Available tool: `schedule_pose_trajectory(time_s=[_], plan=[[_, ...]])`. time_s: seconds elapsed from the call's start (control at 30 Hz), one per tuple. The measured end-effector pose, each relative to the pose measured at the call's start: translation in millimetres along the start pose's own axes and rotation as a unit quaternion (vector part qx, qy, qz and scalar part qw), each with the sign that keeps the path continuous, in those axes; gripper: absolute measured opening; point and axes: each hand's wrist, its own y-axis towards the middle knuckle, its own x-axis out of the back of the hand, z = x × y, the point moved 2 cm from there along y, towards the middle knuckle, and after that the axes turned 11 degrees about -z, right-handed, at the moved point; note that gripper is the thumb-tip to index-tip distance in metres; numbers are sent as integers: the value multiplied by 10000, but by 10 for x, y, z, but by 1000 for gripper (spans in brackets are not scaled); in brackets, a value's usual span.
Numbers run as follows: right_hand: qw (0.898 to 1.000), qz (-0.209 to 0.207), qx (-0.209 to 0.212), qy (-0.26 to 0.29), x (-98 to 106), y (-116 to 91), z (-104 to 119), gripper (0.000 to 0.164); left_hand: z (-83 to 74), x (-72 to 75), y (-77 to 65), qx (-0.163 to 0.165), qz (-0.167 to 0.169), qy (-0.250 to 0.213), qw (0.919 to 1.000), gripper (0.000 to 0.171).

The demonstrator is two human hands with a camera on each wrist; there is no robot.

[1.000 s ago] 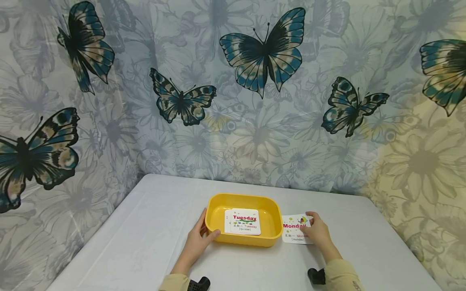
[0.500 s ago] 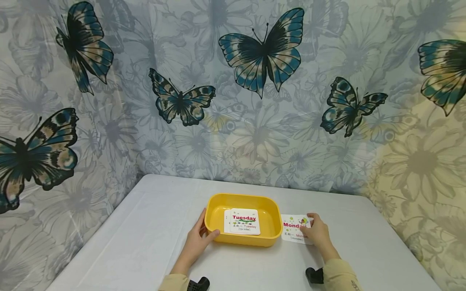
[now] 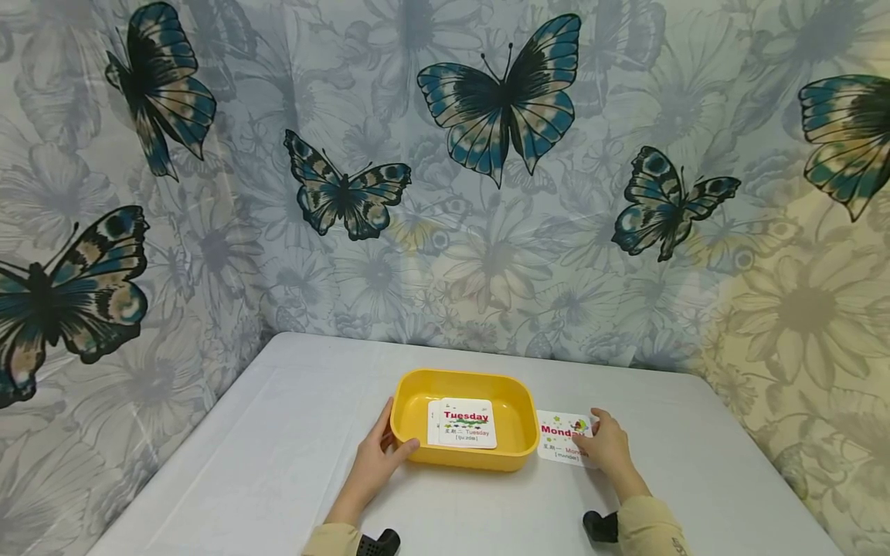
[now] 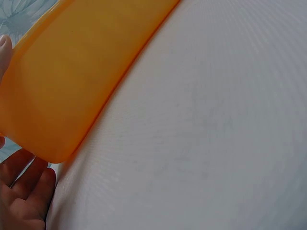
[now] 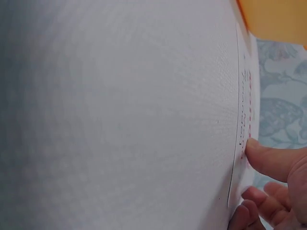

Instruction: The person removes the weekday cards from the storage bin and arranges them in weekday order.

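Note:
A shallow yellow plastic box sits on the table, and my left hand grips its left end, thumb at the front rim and fingers along the side. Inside lies a white "Tuesday" flashcard, overlapping another white card of which only the left strip shows. A "Monday" flashcard lies flat on the table, right beside the box. My right hand holds that card by its right side; in the right wrist view the thumb presses its face while the fingers curl at its edge.
A white cloth covers the table. Behind it and along both sides hangs a floral backdrop printed with large butterflies. Black wrist devices show at both sleeves.
The Monday card's right side has shifted down slightly, and its face reads a little flatter. Both hands and the box otherwise stay almost in place.

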Motion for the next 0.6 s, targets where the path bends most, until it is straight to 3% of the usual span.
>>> schedule_pose_trajectory(time_s=[0.1,0.6], plan=[[10000,-30,58,-2,5,-7,11,63,-49,11,-13,8,9,-41,10000,85],[9998,168,-68,110,3,-10,24,58,20,0,1,11,19,8,10000,85]])
